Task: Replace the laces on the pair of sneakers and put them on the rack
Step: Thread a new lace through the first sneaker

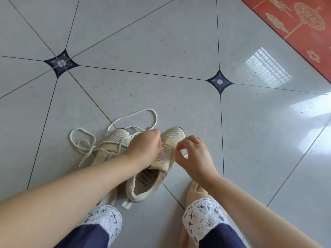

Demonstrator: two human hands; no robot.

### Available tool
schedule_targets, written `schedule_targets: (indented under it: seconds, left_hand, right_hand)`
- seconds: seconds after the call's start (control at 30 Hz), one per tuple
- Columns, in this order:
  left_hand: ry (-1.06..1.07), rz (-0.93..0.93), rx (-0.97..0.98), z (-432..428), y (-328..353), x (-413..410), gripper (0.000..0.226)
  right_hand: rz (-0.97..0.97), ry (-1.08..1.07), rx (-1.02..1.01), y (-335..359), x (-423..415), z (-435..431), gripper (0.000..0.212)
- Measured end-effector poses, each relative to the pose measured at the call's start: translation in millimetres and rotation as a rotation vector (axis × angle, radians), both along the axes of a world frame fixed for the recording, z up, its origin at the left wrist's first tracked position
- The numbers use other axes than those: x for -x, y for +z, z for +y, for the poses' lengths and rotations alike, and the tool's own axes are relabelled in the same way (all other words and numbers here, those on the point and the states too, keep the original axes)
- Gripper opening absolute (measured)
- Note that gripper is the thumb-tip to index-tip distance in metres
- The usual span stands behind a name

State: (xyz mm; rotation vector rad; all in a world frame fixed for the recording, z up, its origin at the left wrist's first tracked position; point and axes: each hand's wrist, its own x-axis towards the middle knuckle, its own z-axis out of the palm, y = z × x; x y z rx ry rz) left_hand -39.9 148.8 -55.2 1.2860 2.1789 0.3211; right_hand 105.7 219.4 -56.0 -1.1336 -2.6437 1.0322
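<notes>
Two cream mesh sneakers stand side by side on the tiled floor, toes pointing away from me. The left sneaker (114, 140) is partly hidden under my left forearm, and a long cream lace (84, 144) trails from it in loose loops over the floor. Over the right sneaker (157, 178), whose insole bears black print, my left hand (145, 147) grips the lace at the eyelets. My right hand (193, 154) pinches the same short lace (169, 145) between thumb and forefinger on the shoe's right side.
My legs, in dark blue trousers with white lace cuffs (202, 215), frame the bottom of the view, with my right foot (194, 192) just beside the right sneaker. A red patterned mat (300, 24) lies at the far right. No rack is in view.
</notes>
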Motion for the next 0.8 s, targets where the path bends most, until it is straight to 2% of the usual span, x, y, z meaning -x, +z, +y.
schedule_targets:
  seconds: [0.1,0.17,0.3,0.37,0.53,0.63,0.7,0.8]
  left_hand:
    - [0.05,-0.01,-0.042,-8,-2,4,0.01]
    - [0.045,-0.033,-0.101,-12,-2,1,0.011]
    - [0.049,-0.05,-0.136,-15,-3,-3,0.013]
    - [0.064,-0.067,-0.137,-15,-5,-3,0.013]
    - [0.021,-0.098,-0.093,-15,-7,-5,0.012]
    - [-0.019,-0.075,-0.052,-14,-6,-7,0.011]
    - [-0.007,-0.077,-0.022,-13,-4,-5,0.01]
    - [0.054,-0.052,-0.021,-12,-1,2,0.01]
  right_hand:
    - [0.072,0.007,-0.09,3,-8,-3,0.007]
    - [0.011,0.019,-0.053,3,-9,-2,0.005]
    - [-0.161,0.037,0.082,5,-2,7,0.031]
    - [-0.178,0.069,0.052,7,6,6,0.037]
    - [-0.288,0.199,-0.235,8,27,1,0.023]
    - [-0.327,0.271,-0.262,10,28,1,0.015]
    - [-0.331,0.199,-0.212,14,17,2,0.017]
    - [-0.243,-0.064,-0.102,16,-5,1,0.015]
